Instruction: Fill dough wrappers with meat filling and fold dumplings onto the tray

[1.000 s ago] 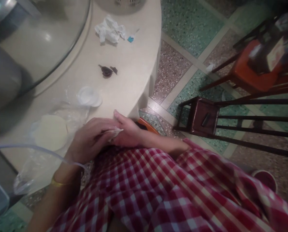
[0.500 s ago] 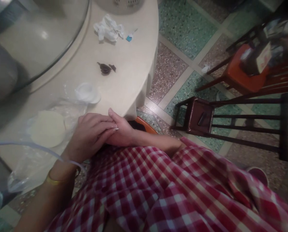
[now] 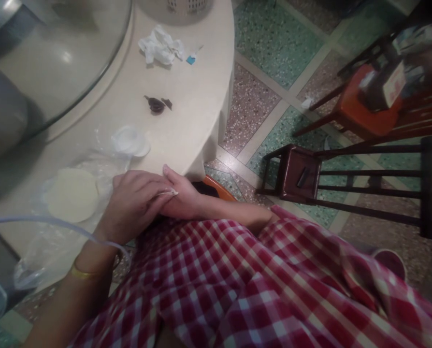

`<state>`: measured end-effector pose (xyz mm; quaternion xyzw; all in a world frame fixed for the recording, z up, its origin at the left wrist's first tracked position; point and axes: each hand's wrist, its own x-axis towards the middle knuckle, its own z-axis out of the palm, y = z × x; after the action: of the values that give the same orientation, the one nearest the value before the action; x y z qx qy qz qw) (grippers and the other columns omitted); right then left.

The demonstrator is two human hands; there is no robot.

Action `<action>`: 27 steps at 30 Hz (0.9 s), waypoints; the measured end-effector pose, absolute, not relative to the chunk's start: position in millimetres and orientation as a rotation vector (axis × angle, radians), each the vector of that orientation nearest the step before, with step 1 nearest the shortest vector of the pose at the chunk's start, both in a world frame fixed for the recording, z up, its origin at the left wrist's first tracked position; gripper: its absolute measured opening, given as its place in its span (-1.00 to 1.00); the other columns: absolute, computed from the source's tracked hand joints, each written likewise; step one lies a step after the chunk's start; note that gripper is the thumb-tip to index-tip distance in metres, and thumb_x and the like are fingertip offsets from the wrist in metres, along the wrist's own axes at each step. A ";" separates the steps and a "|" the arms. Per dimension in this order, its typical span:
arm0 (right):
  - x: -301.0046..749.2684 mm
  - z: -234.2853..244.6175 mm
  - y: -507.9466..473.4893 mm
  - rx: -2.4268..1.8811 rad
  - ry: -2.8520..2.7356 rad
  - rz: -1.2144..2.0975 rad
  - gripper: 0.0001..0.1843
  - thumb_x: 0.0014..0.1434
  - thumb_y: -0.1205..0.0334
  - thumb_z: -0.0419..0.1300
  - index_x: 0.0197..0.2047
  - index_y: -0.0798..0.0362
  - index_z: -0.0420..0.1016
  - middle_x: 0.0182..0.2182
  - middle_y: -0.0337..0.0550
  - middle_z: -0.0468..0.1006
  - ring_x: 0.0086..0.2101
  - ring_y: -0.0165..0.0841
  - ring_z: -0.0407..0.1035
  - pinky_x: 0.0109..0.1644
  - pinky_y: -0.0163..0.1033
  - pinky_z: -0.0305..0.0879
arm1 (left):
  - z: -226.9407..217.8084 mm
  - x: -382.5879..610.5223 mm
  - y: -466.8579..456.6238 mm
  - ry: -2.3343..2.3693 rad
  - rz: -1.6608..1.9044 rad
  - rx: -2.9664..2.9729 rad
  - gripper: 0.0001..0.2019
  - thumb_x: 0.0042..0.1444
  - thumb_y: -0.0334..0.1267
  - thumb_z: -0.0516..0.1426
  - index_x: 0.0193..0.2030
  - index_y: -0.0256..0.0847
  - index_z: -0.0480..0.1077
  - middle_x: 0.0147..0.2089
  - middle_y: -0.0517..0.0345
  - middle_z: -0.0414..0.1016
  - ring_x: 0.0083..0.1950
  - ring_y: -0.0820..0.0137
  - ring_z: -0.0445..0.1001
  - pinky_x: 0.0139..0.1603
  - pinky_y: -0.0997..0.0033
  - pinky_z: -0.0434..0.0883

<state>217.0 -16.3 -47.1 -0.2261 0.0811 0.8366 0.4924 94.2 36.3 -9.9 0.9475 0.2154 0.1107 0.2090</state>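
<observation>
My left hand (image 3: 138, 198), with a gold bangle on its wrist, lies across the palm of my right hand (image 3: 183, 195). Its fingers are bent together and press down there. A thin pale edge of a dough wrapper (image 3: 172, 192) sticks out at the fingertips; the left hand covers the rest. Beneath it, my right hand is turned palm up with the thumb standing out, its fingers mostly hidden. To the left, a round stack of pale dough wrappers (image 3: 73, 195) rests on a clear plastic bag (image 3: 44, 251). White round lids or dishes (image 3: 131, 140) lie just beyond my hands.
On the cream table (image 3: 194, 106) are a dark shrivelled piece (image 3: 155, 105), crumpled tissue (image 3: 161, 46) and a small blue scrap (image 3: 190, 60). A glass turntable (image 3: 81, 63) fills the far left. Wooden chairs (image 3: 299, 174) stand right, and a pale cord (image 3: 56, 220) crosses my left forearm.
My left fingers have shifted slightly over the right palm, and more of the pale dough edge shows at their tips. The view has tilted a little; the table things lie as before.
</observation>
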 end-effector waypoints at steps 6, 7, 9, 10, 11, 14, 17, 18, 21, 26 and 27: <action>220.2 -40.6 -16.7 -0.515 0.170 2.038 -0.23 0.49 0.07 -0.53 -0.04 0.12 0.49 -0.35 -0.07 0.60 -0.17 -0.28 0.51 0.06 -0.09 0.44 | -8.5 93.8 36.3 0.520 0.378 2.745 -0.82 0.34 -0.14 0.08 -0.21 -0.09 0.48 -0.17 0.17 0.64 -0.11 0.24 0.52 -0.01 0.16 0.34; 220.1 -40.0 -16.6 -0.511 0.157 2.024 -0.24 0.49 0.07 -0.52 -0.05 0.12 0.50 -0.34 -0.07 0.61 -0.16 -0.29 0.52 0.06 -0.10 0.44 | -8.6 93.4 36.2 0.522 0.402 2.757 -0.84 0.34 -0.17 0.09 -0.21 -0.09 0.47 -0.18 0.17 0.63 -0.12 0.25 0.52 -0.02 0.17 0.33; 219.0 -39.4 -16.3 -0.517 0.134 2.002 -0.26 0.50 0.07 -0.49 -0.06 0.11 0.51 -0.32 -0.07 0.62 -0.13 -0.28 0.53 0.07 -0.09 0.45 | -9.0 92.6 35.7 0.582 0.428 2.771 -0.86 0.32 -0.20 0.10 -0.24 -0.09 0.47 -0.20 0.16 0.63 -0.13 0.24 0.51 -0.04 0.17 0.33; 218.1 -39.5 -16.2 -0.525 0.122 2.003 -0.27 0.50 0.07 -0.47 -0.05 0.11 0.51 -0.31 -0.06 0.63 -0.12 -0.27 0.54 0.07 -0.07 0.46 | -9.1 92.2 35.4 0.629 0.425 2.766 -0.86 0.32 -0.21 0.10 -0.26 -0.09 0.46 -0.21 0.16 0.62 -0.14 0.24 0.51 -0.04 0.16 0.33; 217.2 -40.1 -16.4 -0.533 0.105 2.008 -0.29 0.50 0.07 -0.46 -0.03 0.11 0.50 -0.29 -0.05 0.64 -0.11 -0.26 0.54 0.08 -0.05 0.46 | -9.1 91.6 35.1 0.674 0.427 2.751 -0.86 0.31 -0.21 0.10 -0.27 -0.08 0.45 -0.21 0.16 0.62 -0.14 0.23 0.51 -0.05 0.15 0.33; 216.3 -45.8 -21.4 -0.580 -0.004 1.940 -0.41 0.50 0.05 -0.36 0.11 0.08 0.43 -0.15 -0.06 0.66 -0.07 -0.25 0.56 0.15 0.02 0.45 | -9.4 88.7 35.0 0.759 0.487 2.681 -0.87 0.31 -0.22 0.10 -0.26 -0.08 0.43 -0.24 0.18 0.60 -0.18 0.26 0.50 -0.08 0.19 0.36; 220.6 -56.7 -34.4 -0.742 -0.300 1.689 -0.54 0.45 -0.03 -0.11 0.22 -0.01 0.37 0.09 -0.08 0.60 0.06 -0.27 0.50 0.28 0.04 0.37 | -11.3 84.7 36.3 0.784 0.618 2.629 -0.90 0.30 -0.21 0.11 -0.24 -0.07 0.42 -0.29 0.20 0.57 -0.23 0.28 0.48 -0.14 0.24 0.38; 223.2 -60.8 -39.6 -0.841 -0.449 1.565 -0.56 0.40 -0.04 0.02 0.21 -0.02 0.39 0.15 -0.08 0.56 0.12 -0.27 0.46 0.32 0.01 0.33 | -12.4 83.6 37.0 0.786 0.650 2.622 -0.91 0.30 -0.21 0.11 -0.24 -0.08 0.42 -0.30 0.19 0.57 -0.24 0.28 0.47 -0.15 0.24 0.38; 232.7 -71.7 -52.6 -1.145 -0.909 1.108 -0.66 0.27 0.05 0.21 0.07 -0.03 0.53 0.11 -0.09 0.59 0.12 -0.27 0.45 0.31 -0.07 0.33 | -16.8 82.4 39.8 0.761 0.637 2.624 -0.89 0.30 -0.21 0.11 -0.24 -0.09 0.42 -0.29 0.18 0.57 -0.25 0.28 0.47 -0.14 0.23 0.38; 247.4 -84.0 -56.5 -1.398 -1.317 0.621 -0.75 0.35 0.18 0.12 -0.06 0.07 0.59 -0.14 -0.05 0.68 -0.11 -0.31 0.55 0.06 -0.17 0.48 | -26.3 93.1 45.6 0.795 0.394 2.585 -0.78 0.33 -0.13 0.04 -0.26 -0.13 0.45 -0.27 0.11 0.56 -0.18 0.22 0.48 -0.05 0.15 0.35; 250.3 -85.5 -55.6 -1.442 -1.350 0.577 -0.75 0.36 0.20 0.12 -0.06 0.09 0.59 -0.15 -0.04 0.68 -0.12 -0.32 0.54 0.03 -0.19 0.48 | -28.2 97.1 46.7 0.833 0.341 2.566 -0.76 0.33 -0.13 0.02 -0.25 -0.12 0.45 -0.27 0.10 0.57 -0.15 0.21 0.47 -0.02 0.14 0.34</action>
<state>250.3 -55.6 -85.5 -0.6003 -0.5622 0.2404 0.5156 97.1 46.7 -28.2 0.9226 0.2997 0.1226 0.2097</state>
